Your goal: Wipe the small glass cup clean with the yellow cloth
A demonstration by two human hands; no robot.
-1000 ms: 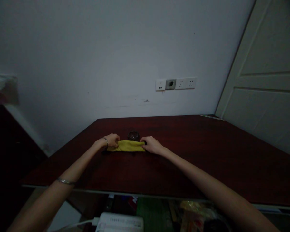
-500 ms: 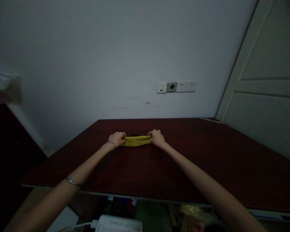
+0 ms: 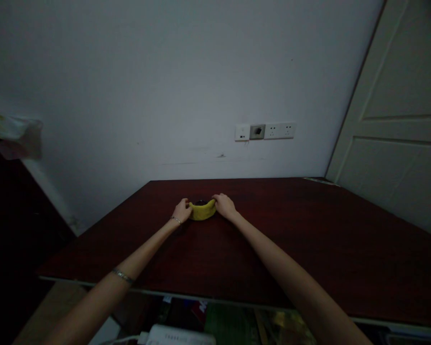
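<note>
A yellow cloth (image 3: 202, 212), folded into a band, is stretched between my two hands and sags in the middle. My left hand (image 3: 182, 211) pinches its left end; around that wrist is a thin bracelet, with a wider bangle up the forearm. The right end of the cloth is pinched in my right hand (image 3: 224, 206). Just behind the band, partly hidden by it, is a small dark object (image 3: 200, 202) whose kind I cannot make out. All this is over the middle of the dark red tabletop (image 3: 273, 230).
A white wall with a row of sockets (image 3: 265, 131) rises behind the table. To the right stands a pale panelled door (image 3: 398, 129). Below the front edge is an open space with a white power bank-like box (image 3: 181, 335), its cable and several packages. Plastic bags (image 3: 16, 134) hang at left.
My hands have come closer together, so the cloth band is shorter and curves down more. The dark object shows a little more behind it. The view has shifted slightly.
</note>
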